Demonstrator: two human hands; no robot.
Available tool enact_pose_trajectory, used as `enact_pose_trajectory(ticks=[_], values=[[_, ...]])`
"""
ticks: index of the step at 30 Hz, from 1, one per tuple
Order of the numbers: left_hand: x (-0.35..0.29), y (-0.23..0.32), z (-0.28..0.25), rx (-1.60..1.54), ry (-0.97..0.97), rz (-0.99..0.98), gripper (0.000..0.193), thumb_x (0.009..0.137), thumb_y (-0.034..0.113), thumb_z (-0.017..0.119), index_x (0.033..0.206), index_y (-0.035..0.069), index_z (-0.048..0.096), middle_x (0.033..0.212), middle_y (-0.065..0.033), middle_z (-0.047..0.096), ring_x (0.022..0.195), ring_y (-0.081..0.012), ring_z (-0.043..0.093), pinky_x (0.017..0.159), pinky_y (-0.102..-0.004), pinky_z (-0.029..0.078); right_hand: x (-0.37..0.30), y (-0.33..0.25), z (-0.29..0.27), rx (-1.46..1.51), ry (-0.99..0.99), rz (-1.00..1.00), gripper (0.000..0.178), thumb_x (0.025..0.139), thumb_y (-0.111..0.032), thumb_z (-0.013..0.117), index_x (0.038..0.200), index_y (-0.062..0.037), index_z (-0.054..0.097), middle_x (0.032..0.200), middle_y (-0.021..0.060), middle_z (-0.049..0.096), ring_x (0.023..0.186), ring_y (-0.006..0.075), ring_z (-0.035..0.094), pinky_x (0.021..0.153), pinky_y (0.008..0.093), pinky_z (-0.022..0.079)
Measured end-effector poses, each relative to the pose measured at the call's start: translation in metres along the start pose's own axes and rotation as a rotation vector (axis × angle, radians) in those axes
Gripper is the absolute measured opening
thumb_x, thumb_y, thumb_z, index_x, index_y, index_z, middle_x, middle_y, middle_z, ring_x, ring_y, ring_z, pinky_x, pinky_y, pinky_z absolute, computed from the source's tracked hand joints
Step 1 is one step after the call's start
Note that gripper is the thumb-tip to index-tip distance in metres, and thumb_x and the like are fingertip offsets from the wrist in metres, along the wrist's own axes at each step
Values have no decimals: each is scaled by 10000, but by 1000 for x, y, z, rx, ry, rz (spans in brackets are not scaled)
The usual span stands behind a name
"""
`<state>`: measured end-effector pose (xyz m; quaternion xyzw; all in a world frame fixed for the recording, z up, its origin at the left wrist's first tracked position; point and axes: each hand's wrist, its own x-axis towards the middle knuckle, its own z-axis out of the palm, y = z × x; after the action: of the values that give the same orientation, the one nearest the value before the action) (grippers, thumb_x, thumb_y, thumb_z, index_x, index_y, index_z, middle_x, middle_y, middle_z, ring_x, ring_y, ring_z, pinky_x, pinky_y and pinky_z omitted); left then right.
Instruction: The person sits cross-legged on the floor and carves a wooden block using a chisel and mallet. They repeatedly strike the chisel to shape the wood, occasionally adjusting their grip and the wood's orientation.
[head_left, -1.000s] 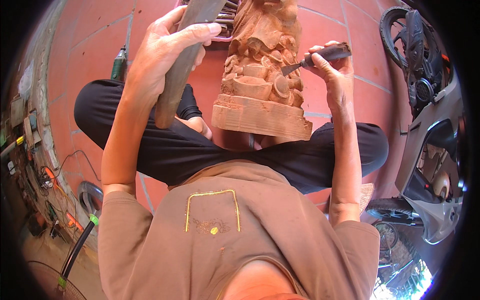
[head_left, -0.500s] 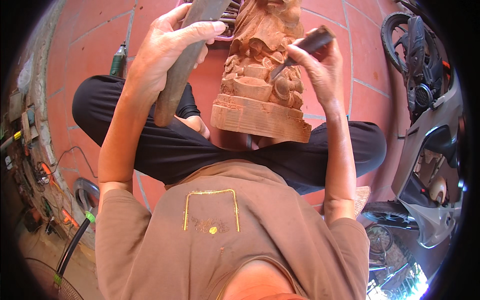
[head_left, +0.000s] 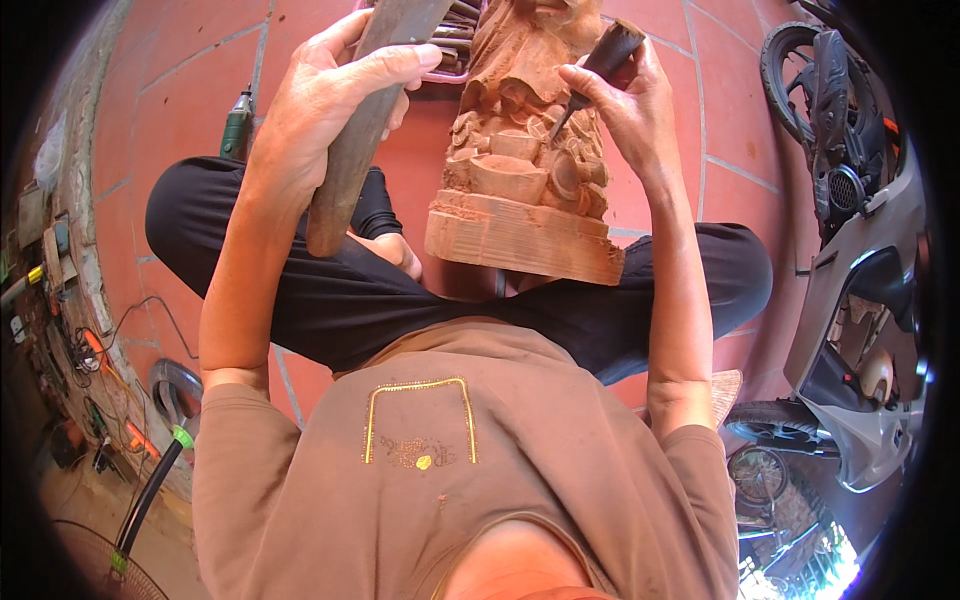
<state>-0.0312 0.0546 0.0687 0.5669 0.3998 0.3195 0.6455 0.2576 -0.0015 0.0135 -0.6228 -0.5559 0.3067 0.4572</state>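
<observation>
A reddish-brown wood carving [head_left: 508, 180] stands between my folded legs, with rounded bowl shapes and folds cut above a plain block base. My right hand [head_left: 640, 115] grips the dark handle of a carving chisel [head_left: 612, 52]. The blade slants down to the left, its tip at the carved shapes on the right side; whether it touches the wood I cannot tell. My left hand [head_left: 340, 95] is wrapped round a long, flat wooden bar [head_left: 352, 165], held slanted to the left of the carving, apart from it. The bar's upper end runs out of view.
A pink basket [head_left: 462, 75] of tools stands behind the bar. A green rotary tool [head_left: 237, 125] lies on the red tiles beyond my left knee. Motorbike parts [head_left: 850, 300] line the right side. Cables and tools clutter the left edge, with a fan [head_left: 100, 570] at lower left.
The chisel has risen slightly, with its handle now more upright and further from me. My left hand and the bar have barely moved.
</observation>
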Motion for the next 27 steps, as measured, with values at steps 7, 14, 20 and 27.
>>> enact_pose_trajectory(ticks=[7,14,20,27], values=[[-3,6,3,-31,23,-22,283,899,229,733,1102,49,651,821,-4,622,630,-66,566,540,-209,405,-8,-5,2,27,-55,70,389,895,-114,790,1180,-19,543,997,94,699,879,164,706,740,296,618],[-8,23,3,-87,20,-111,334,892,142,748,1180,20,632,776,7,604,589,-58,537,520,-216,414,-15,-19,5,21,48,46,372,937,-97,744,1227,-14,526,1015,109,695,934,206,716,853,345,603],[-5,23,5,-79,16,-131,344,895,146,746,1191,15,630,810,4,610,619,-61,550,541,-213,429,-19,-18,0,157,-82,135,340,969,-50,685,1256,-30,503,1040,116,699,933,218,721,854,343,598],[-12,28,1,-131,28,-104,350,889,146,748,1192,18,630,800,7,601,610,-67,545,539,-223,431,-22,-40,-11,273,-111,76,432,967,-117,692,1345,-31,500,1086,124,714,979,244,728,881,376,588]])
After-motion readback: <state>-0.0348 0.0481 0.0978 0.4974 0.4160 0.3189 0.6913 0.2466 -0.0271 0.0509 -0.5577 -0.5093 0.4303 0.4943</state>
